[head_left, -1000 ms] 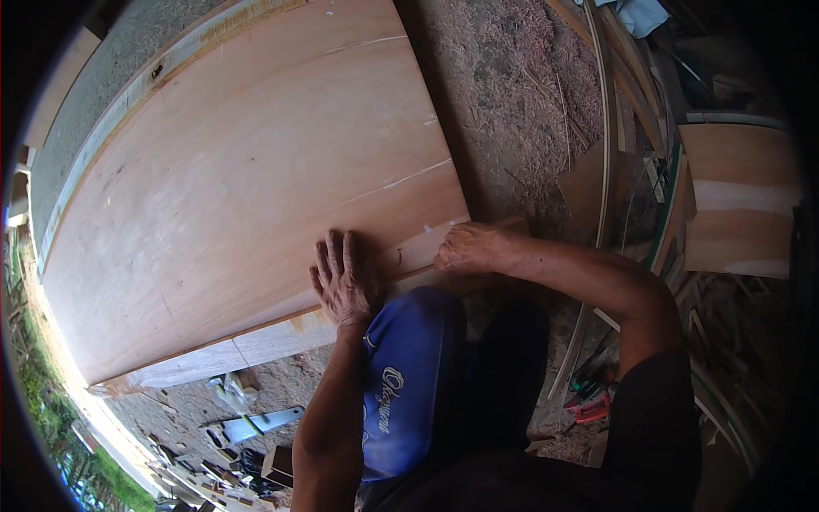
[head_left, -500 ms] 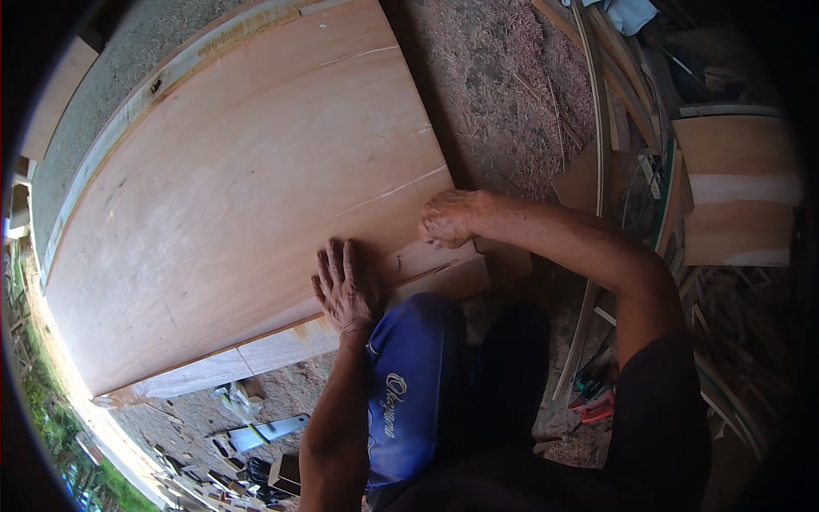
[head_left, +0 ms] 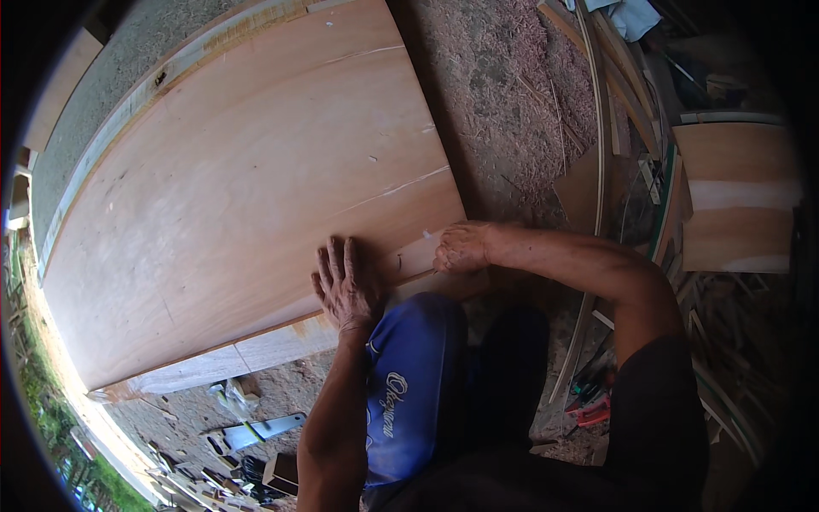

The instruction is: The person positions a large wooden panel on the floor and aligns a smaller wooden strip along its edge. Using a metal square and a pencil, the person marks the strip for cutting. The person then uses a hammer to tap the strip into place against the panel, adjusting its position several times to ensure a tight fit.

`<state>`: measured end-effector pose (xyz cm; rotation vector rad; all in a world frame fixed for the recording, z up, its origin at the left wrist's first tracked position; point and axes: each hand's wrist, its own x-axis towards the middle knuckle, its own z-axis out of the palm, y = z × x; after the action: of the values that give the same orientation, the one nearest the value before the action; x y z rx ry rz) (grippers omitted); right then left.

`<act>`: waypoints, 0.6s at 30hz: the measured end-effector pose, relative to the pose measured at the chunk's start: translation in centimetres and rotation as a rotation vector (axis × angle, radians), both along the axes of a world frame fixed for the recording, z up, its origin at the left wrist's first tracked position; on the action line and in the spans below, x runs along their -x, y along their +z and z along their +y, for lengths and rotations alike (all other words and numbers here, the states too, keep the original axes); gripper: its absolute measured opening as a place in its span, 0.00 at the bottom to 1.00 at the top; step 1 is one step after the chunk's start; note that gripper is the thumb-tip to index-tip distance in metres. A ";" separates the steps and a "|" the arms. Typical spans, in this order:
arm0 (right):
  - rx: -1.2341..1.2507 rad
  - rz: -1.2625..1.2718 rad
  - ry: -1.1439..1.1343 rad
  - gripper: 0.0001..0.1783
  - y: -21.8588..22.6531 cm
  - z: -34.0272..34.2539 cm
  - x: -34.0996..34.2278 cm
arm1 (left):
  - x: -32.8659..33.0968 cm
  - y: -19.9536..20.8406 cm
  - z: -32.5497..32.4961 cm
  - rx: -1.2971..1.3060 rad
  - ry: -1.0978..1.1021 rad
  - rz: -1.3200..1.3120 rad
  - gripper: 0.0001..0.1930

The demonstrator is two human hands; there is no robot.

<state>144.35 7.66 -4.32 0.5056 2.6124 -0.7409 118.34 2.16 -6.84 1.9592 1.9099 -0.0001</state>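
Note:
A large sheet of plywood [head_left: 247, 179] lies on a frame of wooden battens in front of me. Flat on its near edge rests my left hand [head_left: 345, 286], fingers spread. My right hand [head_left: 461, 247] is closed in a fist at the near right corner of the sheet; whatever its fingers grip is hidden. Between the two hands, a small dark thin piece [head_left: 399, 261] sits on the plywood surface. A pale batten [head_left: 281, 346] runs under the near edge, next to my knee in blue trousers [head_left: 409, 384].
A handsaw [head_left: 256, 433] lies on the ground at lower left, near a clear plastic bag [head_left: 237, 397]. Long wood strips [head_left: 600, 128] and a red and black tool [head_left: 591, 411] lie on the right. Wood shavings [head_left: 512, 102] cover the ground beyond the sheet.
My right hand has moved slightly down and right, toward the sheet's near corner edge. My left hand stays in place on the plywood.

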 end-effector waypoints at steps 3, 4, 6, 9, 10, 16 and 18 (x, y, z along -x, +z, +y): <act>0.015 -0.022 0.010 0.04 -0.7 1.2 1.0 | -0.1 0.2 0.0 -0.002 -0.012 0.000 0.33; 0.008 -0.040 0.015 0.05 -0.9 2.0 1.7 | -0.2 0.3 0.0 0.002 -0.016 -0.004 0.33; -0.024 0.165 -0.089 0.06 -1.5 5.2 3.1 | -0.5 0.4 0.0 0.020 -0.023 -0.001 0.34; -0.184 0.138 -0.195 0.06 0.7 9.1 5.7 | 0.0 0.6 0.2 0.027 -0.026 0.007 0.35; -0.156 0.117 -0.208 0.05 1.4 9.3 5.6 | 0.0 0.7 0.2 0.026 -0.027 0.003 0.35; -0.077 0.322 -0.716 0.09 -1.1 -0.2 -2.0 | -0.4 0.9 0.2 0.071 -0.035 0.048 0.38; -0.101 0.472 -0.933 0.13 -3.1 -4.3 -3.2 | -0.4 0.5 0.1 0.078 -0.022 0.048 0.39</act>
<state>147.51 3.34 -7.40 1.8368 2.7572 -1.0888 118.74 2.30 -6.33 1.9448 1.8890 -0.1279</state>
